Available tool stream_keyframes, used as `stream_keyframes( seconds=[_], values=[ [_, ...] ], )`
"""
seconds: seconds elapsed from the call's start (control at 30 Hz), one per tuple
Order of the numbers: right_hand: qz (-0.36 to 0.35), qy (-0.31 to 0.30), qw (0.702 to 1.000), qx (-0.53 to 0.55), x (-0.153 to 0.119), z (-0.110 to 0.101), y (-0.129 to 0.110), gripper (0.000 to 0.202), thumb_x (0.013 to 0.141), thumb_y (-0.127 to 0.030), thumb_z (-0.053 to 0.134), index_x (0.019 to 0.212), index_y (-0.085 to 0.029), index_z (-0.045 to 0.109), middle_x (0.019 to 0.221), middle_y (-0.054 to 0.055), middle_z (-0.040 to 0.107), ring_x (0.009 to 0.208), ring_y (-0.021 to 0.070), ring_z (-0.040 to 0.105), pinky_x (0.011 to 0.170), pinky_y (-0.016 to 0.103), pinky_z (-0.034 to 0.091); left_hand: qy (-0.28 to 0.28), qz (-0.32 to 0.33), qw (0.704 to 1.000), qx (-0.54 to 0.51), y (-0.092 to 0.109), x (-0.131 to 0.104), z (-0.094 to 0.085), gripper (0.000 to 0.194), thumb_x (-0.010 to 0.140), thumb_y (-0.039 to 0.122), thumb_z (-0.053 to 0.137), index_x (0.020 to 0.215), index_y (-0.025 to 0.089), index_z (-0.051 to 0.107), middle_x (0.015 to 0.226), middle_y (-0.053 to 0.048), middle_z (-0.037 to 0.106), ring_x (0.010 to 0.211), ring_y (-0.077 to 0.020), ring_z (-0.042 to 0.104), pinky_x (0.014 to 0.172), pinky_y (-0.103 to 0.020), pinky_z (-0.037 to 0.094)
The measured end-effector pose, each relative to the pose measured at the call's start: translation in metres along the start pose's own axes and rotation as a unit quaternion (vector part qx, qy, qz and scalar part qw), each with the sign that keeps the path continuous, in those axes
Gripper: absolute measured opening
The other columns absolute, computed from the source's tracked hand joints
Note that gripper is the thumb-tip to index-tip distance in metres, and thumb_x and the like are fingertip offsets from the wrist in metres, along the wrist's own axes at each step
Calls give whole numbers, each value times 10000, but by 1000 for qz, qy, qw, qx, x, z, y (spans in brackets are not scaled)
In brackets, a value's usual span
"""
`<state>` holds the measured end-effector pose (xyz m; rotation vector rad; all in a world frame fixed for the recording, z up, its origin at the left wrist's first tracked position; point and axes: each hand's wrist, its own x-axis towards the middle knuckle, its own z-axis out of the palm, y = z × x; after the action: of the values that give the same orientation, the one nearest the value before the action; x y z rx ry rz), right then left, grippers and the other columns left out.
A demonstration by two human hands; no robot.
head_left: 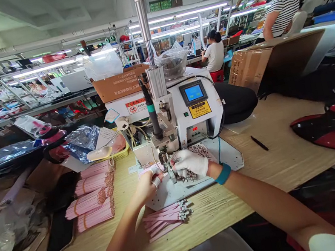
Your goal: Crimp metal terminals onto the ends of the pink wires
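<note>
My left hand, with white covers on some fingers, is closed at the front of a white bench machine. Pink shows at its fingertips, seemingly a thin pink strip whose far end is hidden. My right hand, in a white glove, has its fingers pinched together beside the machine's metal working head; what they hold is too small to make out. Under and around the glove lies a pile of small metal parts. Nearer to me, several pink strips with metal ends lie on the wooden table.
Tied bundles of pink strips and a dark phone lie at left, near a yellow basket. At right are a black pen, a red-and-black ladybug-like item and a cardboard box. Other people are further back.
</note>
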<state>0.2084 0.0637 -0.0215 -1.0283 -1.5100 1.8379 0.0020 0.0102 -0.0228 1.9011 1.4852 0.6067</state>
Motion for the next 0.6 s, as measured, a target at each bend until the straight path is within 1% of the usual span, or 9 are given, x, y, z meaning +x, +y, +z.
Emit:
stream_keyframes(
  seconds=[0.1,0.2,0.27,0.43,0.6],
  values=[
    [11,-15,1000,0,1,0,-1,198,664,-156,679,810,-143,545,552,-44,569,400,66,512,342,144,397,-17,-3,998,-64,2,0,-1,175,787,318,503,695,171,481,626,18,470,586,-122,397,555,-230,300],
    [13,-24,1000,-1,3,1,-2,187,665,-150,664,808,-142,543,555,-50,556,398,60,504,332,140,380,-26,-10,992,-123,3,1,0,262,768,395,542,668,159,487,633,16,458,589,-114,364,545,-229,281],
    [12,-25,1000,-1,4,2,-2,183,665,-145,659,807,-144,543,555,-55,549,401,61,507,329,138,372,-27,-18,988,-153,3,2,2,287,753,421,569,675,152,504,622,17,457,577,-112,361,538,-233,272],
    [20,-23,1000,1,5,2,-1,199,647,-147,669,802,-151,545,572,-56,556,405,56,506,334,136,366,-19,-33,980,-197,1,6,9,286,721,421,610,729,143,543,605,25,454,553,-107,355,532,-242,269],
    [18,-16,1000,7,4,3,0,209,632,-160,659,805,-151,541,571,-54,552,406,53,499,326,132,351,-14,-51,977,-205,2,9,9,293,683,393,626,604,149,486,569,27,418,533,-92,325,515,-245,245]
  ],
)
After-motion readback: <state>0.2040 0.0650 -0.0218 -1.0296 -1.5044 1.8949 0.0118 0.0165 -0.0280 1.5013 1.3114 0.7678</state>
